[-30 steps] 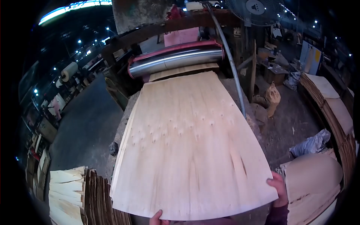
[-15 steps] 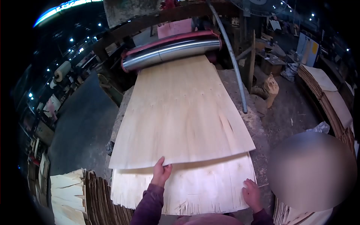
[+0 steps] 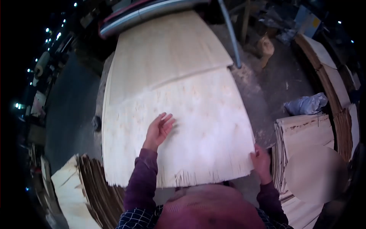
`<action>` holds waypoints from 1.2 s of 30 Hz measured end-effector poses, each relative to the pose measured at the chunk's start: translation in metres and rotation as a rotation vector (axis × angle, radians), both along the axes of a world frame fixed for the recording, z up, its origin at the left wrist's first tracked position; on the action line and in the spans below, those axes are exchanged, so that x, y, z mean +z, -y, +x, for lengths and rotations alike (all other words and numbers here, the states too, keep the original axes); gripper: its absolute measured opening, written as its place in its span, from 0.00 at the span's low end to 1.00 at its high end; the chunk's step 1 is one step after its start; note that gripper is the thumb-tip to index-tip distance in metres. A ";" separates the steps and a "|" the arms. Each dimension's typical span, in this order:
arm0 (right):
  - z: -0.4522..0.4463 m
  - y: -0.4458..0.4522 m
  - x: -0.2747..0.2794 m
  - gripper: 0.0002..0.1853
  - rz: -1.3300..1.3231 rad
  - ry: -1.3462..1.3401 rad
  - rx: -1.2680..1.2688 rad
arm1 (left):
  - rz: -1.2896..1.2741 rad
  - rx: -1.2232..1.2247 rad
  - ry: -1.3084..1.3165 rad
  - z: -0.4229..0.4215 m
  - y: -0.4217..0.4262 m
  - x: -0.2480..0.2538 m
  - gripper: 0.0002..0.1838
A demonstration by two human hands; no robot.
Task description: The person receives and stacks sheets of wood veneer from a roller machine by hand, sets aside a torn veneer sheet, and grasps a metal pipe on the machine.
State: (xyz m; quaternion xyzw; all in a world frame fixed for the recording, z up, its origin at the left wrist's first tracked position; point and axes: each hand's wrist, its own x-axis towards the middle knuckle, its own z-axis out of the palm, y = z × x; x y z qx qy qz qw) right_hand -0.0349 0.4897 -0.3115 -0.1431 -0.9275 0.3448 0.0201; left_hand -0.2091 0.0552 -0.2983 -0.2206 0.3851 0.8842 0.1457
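A pale wood veneer sheet [image 3: 171, 45] runs under the metal roller [image 3: 145, 14] at the top of the view. Beneath it lies another veneer sheet [image 3: 202, 126], its near edge ragged and split. My left hand [image 3: 159, 131] hovers over the middle of this lower sheet with its fingers apart, holding nothing. At the lower sheet's right edge, my right hand [image 3: 261, 163] has its thumb and fingers closed on the rim; some of the fingers are hidden.
Stacked veneer stands at the lower left [image 3: 76, 191] and the right [image 3: 305, 133]. A slanting metal pipe [image 3: 230, 34] rises beside the roller. Crumpled plastic [image 3: 306, 104] lies on the right-hand stack, and a sack [image 3: 265, 49] sits on the floor. A round blur covers part of the lower right.
The upper sheet has moved away toward the roller, baring more of the lower one. My left hand has let go of its near edge and opened. The view has tilted downward.
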 end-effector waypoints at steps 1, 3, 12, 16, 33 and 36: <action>-0.010 0.004 0.018 0.23 -0.126 0.066 -0.054 | 0.032 -0.050 0.015 0.040 0.004 -0.003 0.20; -0.019 -0.026 -0.022 0.22 -0.344 0.062 -0.021 | 0.098 -0.043 0.028 0.126 0.019 -0.015 0.24; -0.073 0.033 0.133 0.19 -1.142 0.212 0.325 | 0.399 -0.054 0.196 0.376 0.032 -0.071 0.35; -0.047 0.046 0.164 0.24 -1.284 -0.111 0.085 | 0.344 0.326 0.113 0.353 0.001 -0.025 0.41; -0.087 -0.048 -0.024 0.23 -1.298 0.369 0.211 | 0.268 0.511 -0.215 0.285 0.054 0.020 0.41; -0.099 -0.026 -0.015 0.21 -1.315 0.380 0.190 | 0.293 0.586 -0.025 0.278 0.076 -0.017 0.37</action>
